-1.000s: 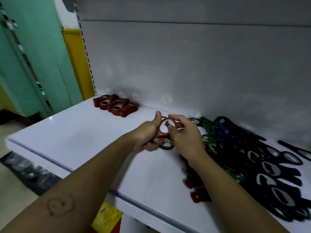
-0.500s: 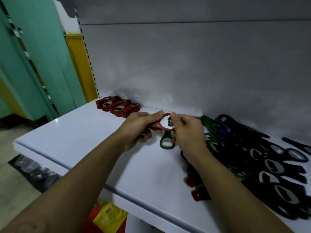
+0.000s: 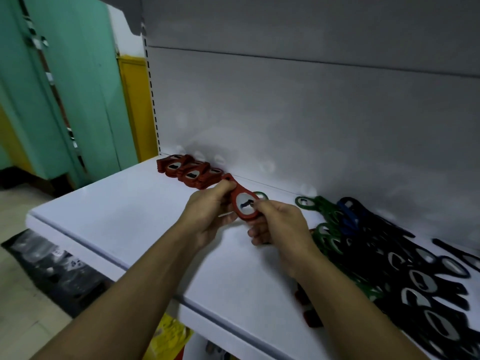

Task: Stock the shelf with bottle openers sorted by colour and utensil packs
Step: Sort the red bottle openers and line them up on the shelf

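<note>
Pointing handle-first to the far left at the row of red plastic openers [image 3: 187,172], the red plastic bottle opener with a metal insert [image 3: 244,203] is held above the white shelf [image 3: 117,216]. It is gripped by the nearer left hand [image 3: 207,214] and pinched at its head by the right hand [image 3: 280,224].

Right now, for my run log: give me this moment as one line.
left hand: grips red opener | right hand: pinches it | red row: shelf back-left | mixed pile: right

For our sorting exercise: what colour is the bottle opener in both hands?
It is a red plastic bottle opener, silver centre; best in head view.
</note>
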